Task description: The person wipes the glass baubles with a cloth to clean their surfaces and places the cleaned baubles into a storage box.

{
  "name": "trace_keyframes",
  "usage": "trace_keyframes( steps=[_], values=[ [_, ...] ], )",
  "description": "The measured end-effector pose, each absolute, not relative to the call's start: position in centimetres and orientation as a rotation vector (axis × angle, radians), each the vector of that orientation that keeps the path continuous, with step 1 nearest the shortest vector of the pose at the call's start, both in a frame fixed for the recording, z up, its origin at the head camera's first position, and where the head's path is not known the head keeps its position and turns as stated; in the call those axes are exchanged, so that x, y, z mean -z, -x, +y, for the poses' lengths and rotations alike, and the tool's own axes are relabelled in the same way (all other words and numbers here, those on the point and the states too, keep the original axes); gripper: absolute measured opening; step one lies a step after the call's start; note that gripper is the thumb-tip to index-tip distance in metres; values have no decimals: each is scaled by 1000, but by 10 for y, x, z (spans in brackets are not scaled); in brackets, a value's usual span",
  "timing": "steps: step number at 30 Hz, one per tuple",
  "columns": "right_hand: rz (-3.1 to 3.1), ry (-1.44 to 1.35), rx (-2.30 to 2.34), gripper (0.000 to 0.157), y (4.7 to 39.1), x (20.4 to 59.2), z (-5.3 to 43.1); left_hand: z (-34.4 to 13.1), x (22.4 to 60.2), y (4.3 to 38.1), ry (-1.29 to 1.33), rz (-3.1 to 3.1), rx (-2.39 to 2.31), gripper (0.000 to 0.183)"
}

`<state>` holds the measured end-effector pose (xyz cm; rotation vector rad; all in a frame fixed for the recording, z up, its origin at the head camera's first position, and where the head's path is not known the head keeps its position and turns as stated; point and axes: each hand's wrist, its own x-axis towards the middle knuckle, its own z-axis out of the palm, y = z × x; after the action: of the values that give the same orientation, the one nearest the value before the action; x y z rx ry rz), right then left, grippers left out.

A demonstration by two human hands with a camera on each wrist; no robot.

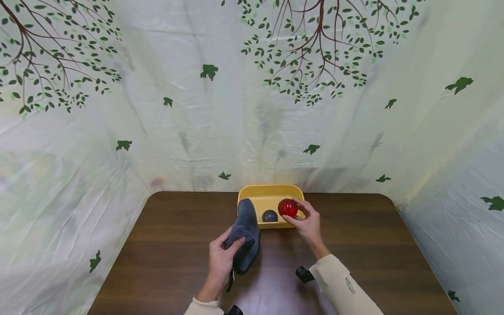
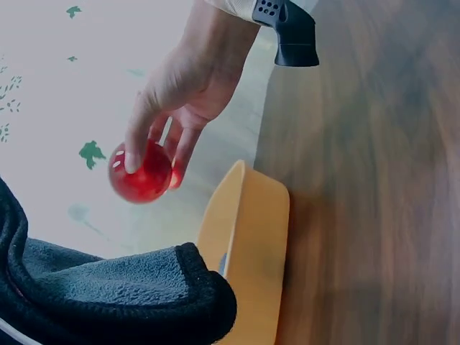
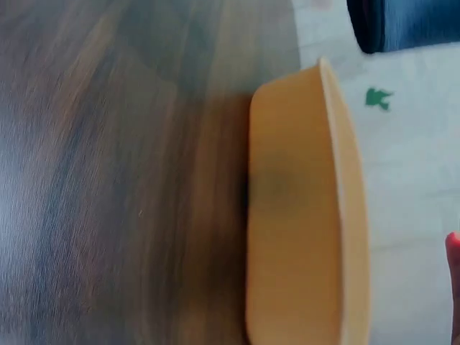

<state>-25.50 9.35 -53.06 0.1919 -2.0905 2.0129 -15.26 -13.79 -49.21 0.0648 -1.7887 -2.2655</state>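
My left hand (image 1: pixel 221 259) grips a soft blue-grey fabric piece (image 1: pixel 246 221) with dark edging, its thumb pressed on the near face. A thin strap hangs from its lower end; what kind of item it is, I cannot tell. Between thumb and fingertips my right hand (image 1: pixel 309 222) pinches a shiny red ball (image 1: pixel 288 208) above the right part of a yellow tray (image 1: pixel 271 190). Inside that tray, near its front wall, lies a dark blue ball (image 1: pixel 269 215). The left wrist view shows the red ball (image 2: pixel 140 172) held above the tray's rim (image 2: pixel 242 172).
A brown wooden table (image 1: pixel 177 245) carries the tray at its far edge. Behind and around it hangs a pale curtain (image 1: pixel 220 118) printed with branches and green leaves. Black wrist devices (image 1: pixel 304 274) sit at both cuffs.
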Motion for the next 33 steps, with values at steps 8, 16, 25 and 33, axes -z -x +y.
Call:
trace_keyframes(
  steps=[8, 16, 25, 33],
  values=[
    [-2091, -169, -1894, 51, 267, 551, 99, -154, 501, 155, -97, -1944, 2066, 46],
    [-2193, -68, -1898, 52, 276, 556, 103, -181, 519, 162, -1, -2066, 1713, 45],
    [-2314, 18, -1819, 53, 284, 562, 106, -202, 545, 176, 162, -2159, 1272, 46],
    [-2324, -3, -1811, 54, 287, 566, 107, -209, 574, 190, 372, -2267, 878, 53]
  ],
)
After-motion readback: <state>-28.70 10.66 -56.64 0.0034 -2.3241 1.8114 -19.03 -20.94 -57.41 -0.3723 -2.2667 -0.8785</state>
